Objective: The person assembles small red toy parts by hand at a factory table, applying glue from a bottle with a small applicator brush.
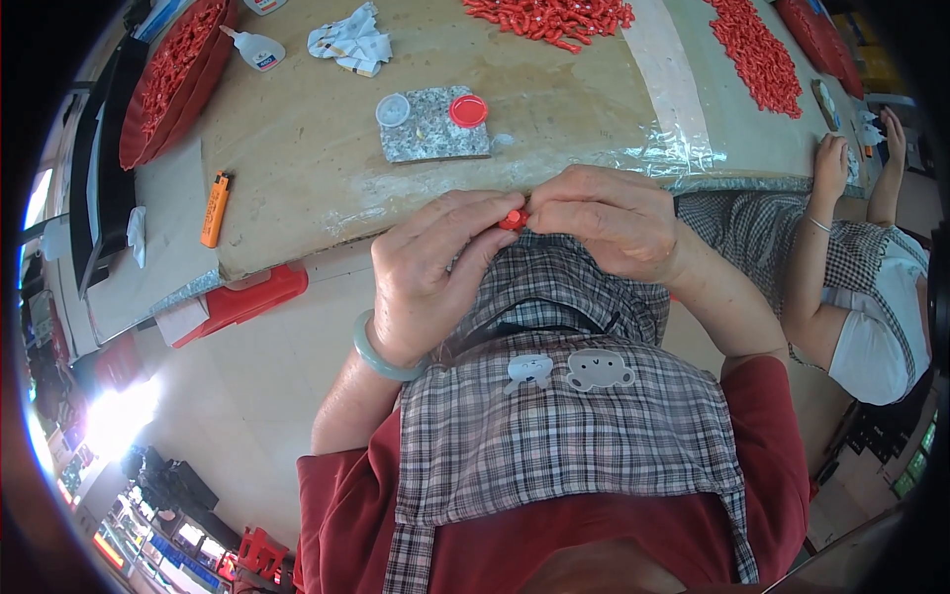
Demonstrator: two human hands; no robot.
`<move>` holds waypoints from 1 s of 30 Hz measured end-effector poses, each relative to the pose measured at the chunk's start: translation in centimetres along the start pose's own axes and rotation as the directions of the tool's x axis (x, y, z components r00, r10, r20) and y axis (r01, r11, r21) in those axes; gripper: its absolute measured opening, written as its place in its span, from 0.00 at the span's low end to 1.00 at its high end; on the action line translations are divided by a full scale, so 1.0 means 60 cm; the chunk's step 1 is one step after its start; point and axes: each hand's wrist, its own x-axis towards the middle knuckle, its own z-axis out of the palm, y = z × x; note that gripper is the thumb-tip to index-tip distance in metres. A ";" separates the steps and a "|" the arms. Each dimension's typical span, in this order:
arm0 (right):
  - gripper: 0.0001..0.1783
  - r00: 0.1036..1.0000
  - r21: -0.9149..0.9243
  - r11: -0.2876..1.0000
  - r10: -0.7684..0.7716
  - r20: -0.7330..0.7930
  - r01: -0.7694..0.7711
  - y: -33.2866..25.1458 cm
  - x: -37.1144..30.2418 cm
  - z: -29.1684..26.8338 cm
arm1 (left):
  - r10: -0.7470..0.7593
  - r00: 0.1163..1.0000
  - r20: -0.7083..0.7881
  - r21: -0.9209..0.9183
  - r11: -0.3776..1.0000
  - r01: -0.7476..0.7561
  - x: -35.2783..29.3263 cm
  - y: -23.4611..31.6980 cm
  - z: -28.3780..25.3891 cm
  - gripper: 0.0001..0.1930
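Between the thumb and fingers of my left hand [430, 257] is a small glossy red piece [513, 220], held just off the table's near edge. My right hand [614, 218] is closed too, its fingertips pinched together against the piece's right end. Fingers cover much of the piece, so its full shape is hidden. Just beyond my hands lies a speckled grey stone slab [432, 147]. On it sit a shallow round cap with whitish contents [393, 110] and a red round cap [468, 111].
Heaps of small red pieces [554, 18] [757, 54] lie farther back. At left are a red tray [188, 109] of pieces, a white glue bottle [255, 49], crumpled tissue [351, 42] and an orange lighter-like object [215, 210]. A co-worker's hands [833, 163] are at right.
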 end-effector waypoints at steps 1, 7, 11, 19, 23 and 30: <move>0.13 1.000 0.007 1.000 -0.002 0.002 0.002 0.001 -0.001 0.000 | 0.006 1.000 0.007 0.008 1.000 -0.006 0.001 0.000 0.000 0.11; 0.14 1.000 0.034 0.999 0.008 -0.016 -0.008 0.007 -0.009 0.006 | 0.019 0.999 0.029 0.041 0.999 -0.020 0.003 -0.001 0.000 0.11; 0.14 1.000 0.045 0.999 0.010 -0.010 -0.010 0.009 -0.012 0.005 | 0.007 0.999 0.043 0.045 0.999 -0.009 0.002 -0.003 0.001 0.11; 0.15 1.000 0.065 0.998 0.015 -0.012 -0.014 0.008 -0.012 0.007 | -0.014 0.999 0.052 0.029 0.999 0.012 0.000 -0.005 0.004 0.11; 0.15 1.000 0.074 0.997 0.013 -0.014 -0.012 0.010 -0.012 0.007 | -0.022 0.998 0.055 0.028 0.999 0.021 0.000 -0.005 0.004 0.10; 0.16 1.000 0.074 0.997 0.027 -0.002 -0.026 0.009 -0.009 0.005 | -0.034 0.998 0.053 0.006 0.999 0.033 0.001 -0.007 0.003 0.11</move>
